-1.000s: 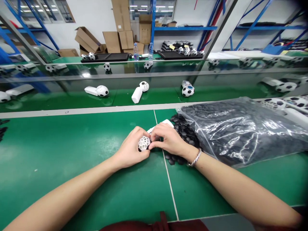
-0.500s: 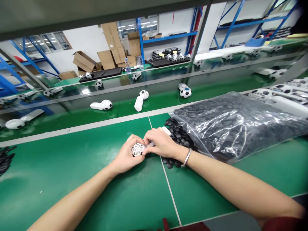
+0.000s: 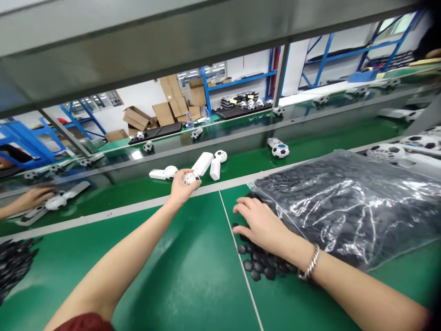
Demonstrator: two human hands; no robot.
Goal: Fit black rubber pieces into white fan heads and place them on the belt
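Observation:
My left hand (image 3: 179, 189) is closed around the ball end of a white plastic football-shaped piece (image 3: 190, 178) with a long handle. Its handle (image 3: 203, 163) points away from me, over the green conveyor belt (image 3: 244, 166). Similar pieces lie just beside it: one (image 3: 215, 169) on the right and another (image 3: 159, 174) on the left. My right hand (image 3: 261, 224), fingers apart, hovers over or rests on a pile of small flat black pieces (image 3: 263, 266); whether it touches them I cannot tell. The palm side is hidden.
A clear plastic bag of black pieces (image 3: 347, 202) lies right of the pile. More black pieces (image 3: 15, 262) sit at the far left. Another person's hand (image 3: 36, 196) reaches over the belt at left. Several white ball pieces (image 3: 387, 151) are stacked at right. A metal beam (image 3: 172, 59) crosses overhead.
Both hands were together on the ball piece above the table. They have parted: the left carried it forward to the belt, the right moved onto the black pile. Another person's hand has appeared at left.

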